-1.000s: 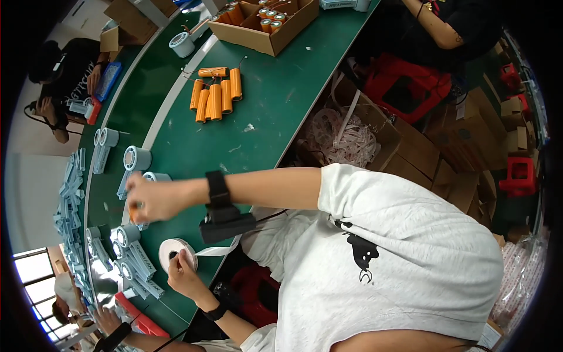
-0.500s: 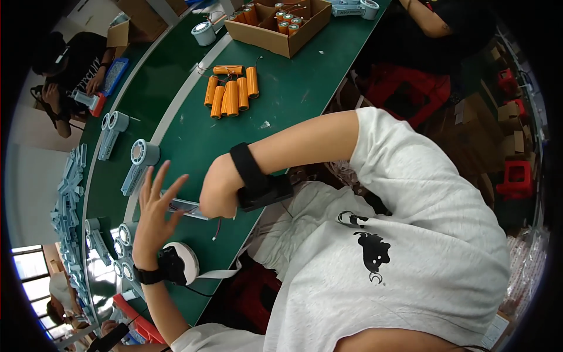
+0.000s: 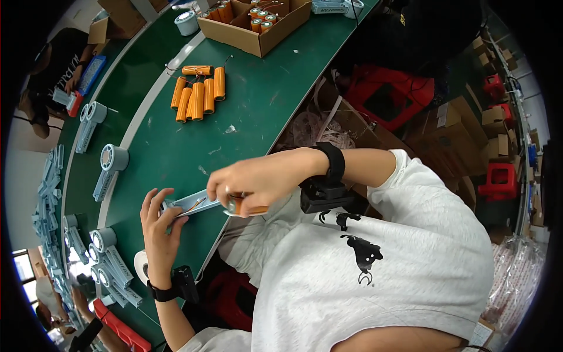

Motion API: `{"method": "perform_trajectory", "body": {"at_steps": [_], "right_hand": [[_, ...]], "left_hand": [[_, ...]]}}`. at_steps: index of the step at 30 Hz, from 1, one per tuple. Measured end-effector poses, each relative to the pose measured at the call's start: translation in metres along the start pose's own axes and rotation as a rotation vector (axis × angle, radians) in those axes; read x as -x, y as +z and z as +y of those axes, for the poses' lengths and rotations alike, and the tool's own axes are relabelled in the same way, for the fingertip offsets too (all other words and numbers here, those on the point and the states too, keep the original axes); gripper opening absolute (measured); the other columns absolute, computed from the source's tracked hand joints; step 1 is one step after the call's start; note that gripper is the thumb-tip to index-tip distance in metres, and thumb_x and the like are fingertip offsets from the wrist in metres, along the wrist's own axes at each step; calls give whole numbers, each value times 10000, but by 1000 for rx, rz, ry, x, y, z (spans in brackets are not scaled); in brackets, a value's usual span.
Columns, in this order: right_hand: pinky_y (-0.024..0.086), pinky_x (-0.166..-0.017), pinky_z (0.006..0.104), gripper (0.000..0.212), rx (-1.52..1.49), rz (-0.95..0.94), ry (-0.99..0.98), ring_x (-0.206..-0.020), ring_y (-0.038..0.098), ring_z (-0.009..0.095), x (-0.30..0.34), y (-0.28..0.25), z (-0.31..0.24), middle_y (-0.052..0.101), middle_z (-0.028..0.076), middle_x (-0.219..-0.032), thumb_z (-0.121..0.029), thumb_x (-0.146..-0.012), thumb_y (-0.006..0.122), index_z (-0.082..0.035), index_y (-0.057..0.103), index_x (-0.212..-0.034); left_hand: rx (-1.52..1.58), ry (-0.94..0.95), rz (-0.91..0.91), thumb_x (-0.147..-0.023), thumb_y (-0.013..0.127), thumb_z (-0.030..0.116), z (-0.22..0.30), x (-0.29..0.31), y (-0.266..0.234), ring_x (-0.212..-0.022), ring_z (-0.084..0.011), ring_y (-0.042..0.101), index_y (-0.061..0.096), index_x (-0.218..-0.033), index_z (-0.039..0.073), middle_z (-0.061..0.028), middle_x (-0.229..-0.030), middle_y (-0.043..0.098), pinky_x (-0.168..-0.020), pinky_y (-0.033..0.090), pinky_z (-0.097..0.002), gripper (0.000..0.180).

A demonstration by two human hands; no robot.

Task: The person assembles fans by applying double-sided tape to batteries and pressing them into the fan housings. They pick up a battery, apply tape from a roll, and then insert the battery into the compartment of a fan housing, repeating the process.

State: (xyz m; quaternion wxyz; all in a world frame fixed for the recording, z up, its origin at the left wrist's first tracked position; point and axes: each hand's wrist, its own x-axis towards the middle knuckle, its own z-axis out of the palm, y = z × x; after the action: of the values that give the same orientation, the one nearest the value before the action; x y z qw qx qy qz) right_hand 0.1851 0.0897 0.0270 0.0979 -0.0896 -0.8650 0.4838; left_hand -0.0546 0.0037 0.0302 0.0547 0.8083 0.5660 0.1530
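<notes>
From the head, the green tabletop (image 3: 252, 111) stretches toward a battery cluster (image 3: 197, 100) at 12 o'clock; its edge passes beneath the right hand (image 3: 246, 182), curled around an orange battery cell (image 3: 258, 210), at 3 o'clock of a pale-blue handle shell (image 3: 207, 205). The left hand (image 3: 158, 237) pinches the shell's 9 o'clock end.

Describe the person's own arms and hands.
The left hand and right hand are bare. Each wrist wears a black strap carrying a black, box-shaped device. Short, light grey-white fabric sleeves leave both forearms uncovered. No markings can be made out on either device.
</notes>
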Motion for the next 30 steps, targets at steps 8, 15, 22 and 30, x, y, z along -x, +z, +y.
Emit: {"method": "perform_trajectory", "body": {"at_steps": [8,15,22,30], "right_hand": [[496,-671,267,197,-158,618,-199,-718,591,186,-24,12,-6,572,83,-861,-62,-718,655,9,559,-875],[494,-622,264,157,146,603,-330,-679,574,205,-22,36,-5,544,81,-791,-37,-720,625,6,534,-841],[498,-598,302,90,666,338,-235,-659,569,235,-23,37,-21,525,97,-764,4,-731,550,12,514,-814],[492,-574,356,175,558,-187,65,-668,604,295,-77,19,-29,597,170,-667,-15,-677,578,13,580,-849]], "left_hand": [[248,-113,119,-649,637,-12,15,9,14,-1140,-333,404,500,-686,20,-62,-1088,572,-917,324,-421,146],[384,-203,186,-696,587,-17,21,11,19,-1083,-307,435,433,-744,21,-64,-1077,574,-874,333,-390,165],[411,-302,198,-769,525,-21,28,10,15,-923,-217,454,456,-832,12,-81,-1068,561,-839,341,-313,100],[996,-343,261,-810,488,-14,10,22,22,-776,-150,400,498,-1046,-5,-69,-1016,534,-752,351,-260,236]]}}
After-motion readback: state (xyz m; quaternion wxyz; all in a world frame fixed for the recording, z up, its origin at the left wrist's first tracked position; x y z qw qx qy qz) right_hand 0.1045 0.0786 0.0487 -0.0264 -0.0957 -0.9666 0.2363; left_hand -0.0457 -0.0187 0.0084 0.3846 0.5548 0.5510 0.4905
